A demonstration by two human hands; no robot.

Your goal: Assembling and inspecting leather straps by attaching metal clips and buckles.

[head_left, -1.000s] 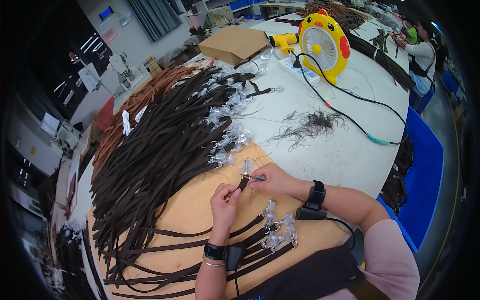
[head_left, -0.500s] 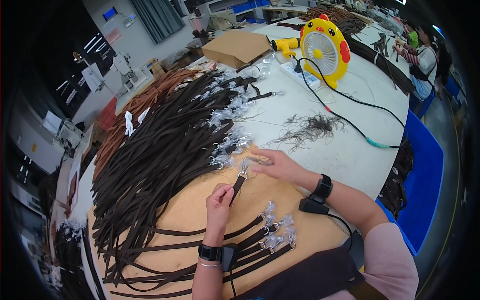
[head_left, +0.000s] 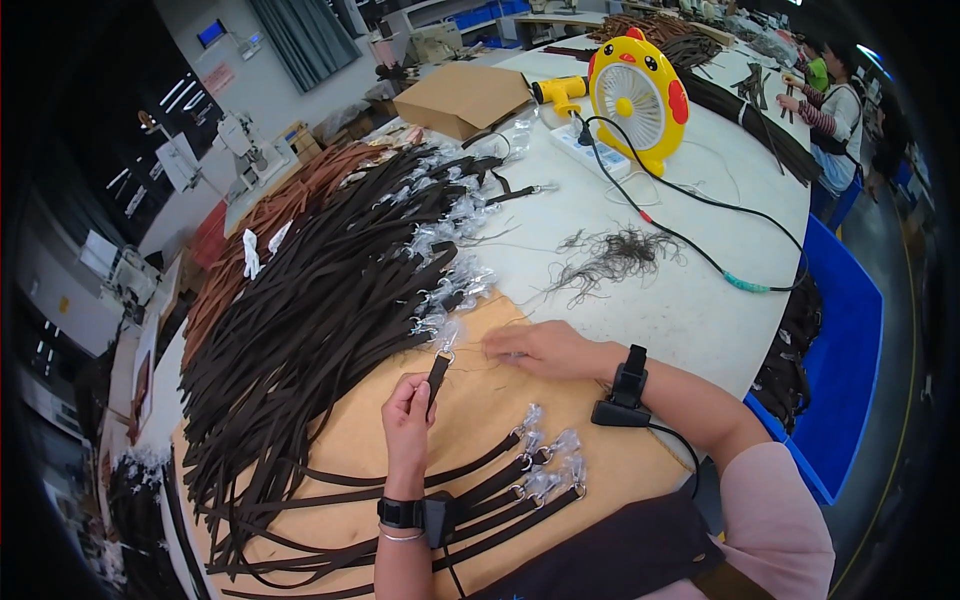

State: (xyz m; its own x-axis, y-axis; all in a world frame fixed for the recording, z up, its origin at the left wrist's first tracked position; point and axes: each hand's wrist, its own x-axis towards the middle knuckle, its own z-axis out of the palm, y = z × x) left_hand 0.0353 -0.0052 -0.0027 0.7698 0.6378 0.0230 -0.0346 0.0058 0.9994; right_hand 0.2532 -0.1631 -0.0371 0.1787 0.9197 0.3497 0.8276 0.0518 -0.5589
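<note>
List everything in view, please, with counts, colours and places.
Held strap: one, dark brown, centre
Front straps: several, dark brown, foreground
Strap pile: many, dark brown, left
Other straps: many, reddish, beyond pile
Wrapped clasps: many, silvery, at strap ends
Fan: one, yellow, far side
Power strip: one, white, near fan
Box: one, brown, left of fan
Thread heap: one, dark, on table
Table: one, white, centre
Panel: one, tan, table's near side
Bin: one, blue, right of table
Sewing machines: several, pale, left background
Other people: two or more, mixed clothing, right
Wrist bands: two, black, wrists
Left hand: one, bare, gripping held strap
Right hand: one, bare, over panel
</note>
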